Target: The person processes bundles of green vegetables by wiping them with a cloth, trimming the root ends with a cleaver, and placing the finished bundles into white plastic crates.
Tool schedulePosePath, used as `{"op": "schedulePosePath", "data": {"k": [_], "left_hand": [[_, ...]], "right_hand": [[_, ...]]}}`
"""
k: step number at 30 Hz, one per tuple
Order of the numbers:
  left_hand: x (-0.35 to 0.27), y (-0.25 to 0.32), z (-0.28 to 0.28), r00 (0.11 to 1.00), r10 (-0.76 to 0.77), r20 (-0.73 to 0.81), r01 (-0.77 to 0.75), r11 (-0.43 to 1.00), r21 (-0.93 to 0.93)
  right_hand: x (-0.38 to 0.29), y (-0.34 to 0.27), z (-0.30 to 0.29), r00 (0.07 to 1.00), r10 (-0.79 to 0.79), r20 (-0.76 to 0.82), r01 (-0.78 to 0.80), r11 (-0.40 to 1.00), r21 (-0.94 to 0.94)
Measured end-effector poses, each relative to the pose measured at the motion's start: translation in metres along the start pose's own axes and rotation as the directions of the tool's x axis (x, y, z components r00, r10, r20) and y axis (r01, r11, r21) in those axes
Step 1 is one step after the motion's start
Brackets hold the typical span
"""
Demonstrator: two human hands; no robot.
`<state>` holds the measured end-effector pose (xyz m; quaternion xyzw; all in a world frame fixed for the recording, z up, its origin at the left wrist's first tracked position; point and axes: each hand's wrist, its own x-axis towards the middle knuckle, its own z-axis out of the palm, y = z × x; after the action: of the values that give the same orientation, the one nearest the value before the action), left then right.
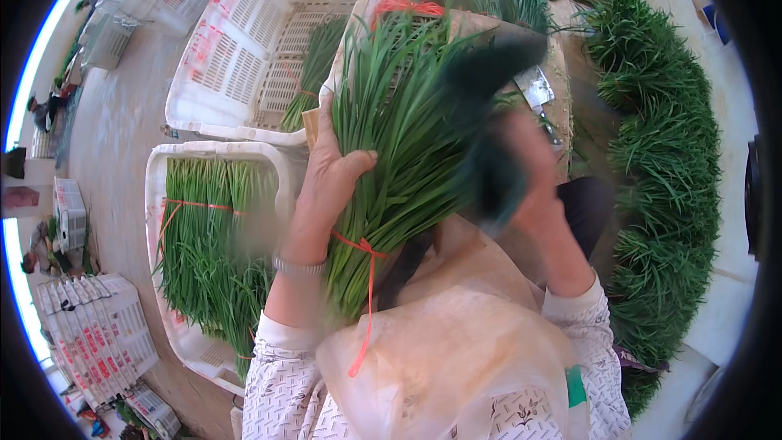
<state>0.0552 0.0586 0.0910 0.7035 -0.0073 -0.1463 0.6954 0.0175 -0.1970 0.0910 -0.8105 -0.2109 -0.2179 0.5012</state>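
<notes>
My left hand (333, 180) grips a large bundle of green leafy stalks, likely Chinese chives (391, 153), with its thumb across them. An orange-red tie (365, 245) circles the bundle near my lap, its loose end hanging over my apron (452, 342). On the right, my right hand (531, 165) is blurred and closed around a dark green cloth (498, 165), which touches the leaf side of the bundle. Past that hand, a cleaver (536, 90) lies on the work surface. More orange-red ties (406, 6) lie beyond the bundle.
A white plastic crate (214, 145) at left holds tied green bundles. Another white crate (244, 132) above it holds one bundle. A long heap of greens (666, 171) runs down the right. Stacked crates (98, 336) and people stand at far left.
</notes>
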Motion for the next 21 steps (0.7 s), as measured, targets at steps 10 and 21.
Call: {"op": "schedulePosePath", "data": {"k": [10,21], "left_hand": [[-0.015,-0.005,-0.012,0.986,0.163,-0.047,-0.151,0.97,0.191],[-0.052,0.009,-0.044,0.962,-0.148,0.227,0.037,0.902,0.43]], "right_hand": [[-0.024,0.06,-0.05,0.814,0.424,-0.397,-0.542,0.8,-0.256],[0.017,0.004,0.077,0.933,-0.088,0.35,0.232,0.888,-0.397]]}}
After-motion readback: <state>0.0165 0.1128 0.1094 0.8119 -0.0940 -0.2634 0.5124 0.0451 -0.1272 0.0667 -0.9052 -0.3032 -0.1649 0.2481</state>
